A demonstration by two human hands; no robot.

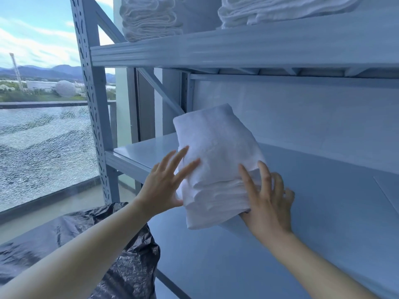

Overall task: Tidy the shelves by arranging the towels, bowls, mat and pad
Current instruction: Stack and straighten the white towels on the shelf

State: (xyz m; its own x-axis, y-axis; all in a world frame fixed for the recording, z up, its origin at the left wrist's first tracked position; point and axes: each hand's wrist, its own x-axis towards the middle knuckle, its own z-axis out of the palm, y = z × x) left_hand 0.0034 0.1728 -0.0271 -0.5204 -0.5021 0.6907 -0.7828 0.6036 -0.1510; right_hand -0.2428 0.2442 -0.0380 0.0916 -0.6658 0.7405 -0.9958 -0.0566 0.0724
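Note:
A folded stack of white towels rests tilted on the grey middle shelf, its near end lifted. My left hand presses flat against the stack's left side, fingers spread. My right hand grips the stack's right lower edge, thumb on top and fingers curled under. On the upper shelf sit two more piles of white towels, one at the left and one at the right. No bowls, mat or pad are in view.
A perforated grey upright post stands at the rack's left front corner. A black plastic bag sits below the left arm. A cracked glass pane is to the left. A pale flat sheet edge lies far right on the shelf.

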